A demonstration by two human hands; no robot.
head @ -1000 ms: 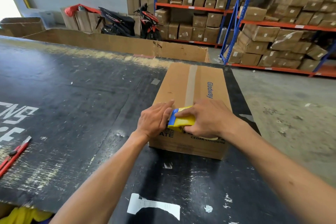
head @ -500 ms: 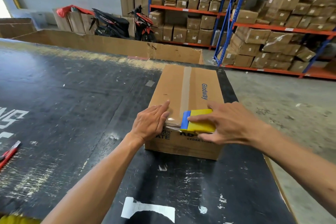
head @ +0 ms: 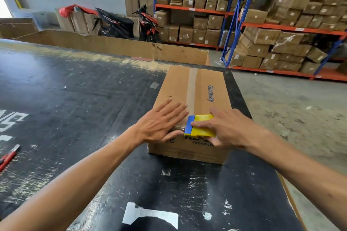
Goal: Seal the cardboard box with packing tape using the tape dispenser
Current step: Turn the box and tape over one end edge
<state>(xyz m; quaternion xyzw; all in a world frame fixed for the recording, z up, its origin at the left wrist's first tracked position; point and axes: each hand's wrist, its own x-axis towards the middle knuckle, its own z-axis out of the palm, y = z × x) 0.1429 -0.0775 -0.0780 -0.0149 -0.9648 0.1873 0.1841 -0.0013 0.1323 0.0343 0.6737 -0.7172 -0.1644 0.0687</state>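
A closed cardboard box (head: 174, 88) printed "Glodway" lies on the black table (head: 75, 99), with a strip of clear tape (head: 191, 88) running down its top seam. My left hand (head: 159, 124) rests flat on the box's near top, fingers spread, thumb over the front edge. My right hand (head: 225, 127) grips a yellow and blue tape dispenser (head: 201, 125) at the box's near edge, just right of the left hand. Shiny tape shows between the dispenser and my left thumb.
A red-handled cutter (head: 8, 157) lies at the table's left edge. A big open cardboard bin (head: 120, 47) stands behind the table. Racks full of boxes (head: 272, 30) and two motorbikes (head: 116, 24) fill the background. Concrete floor (head: 291, 108) lies right.
The dispenser has slid right off the seam at the near edge. My left hand went from curled at the edge to flat with fingers spread on the box top. The camera moved closer.
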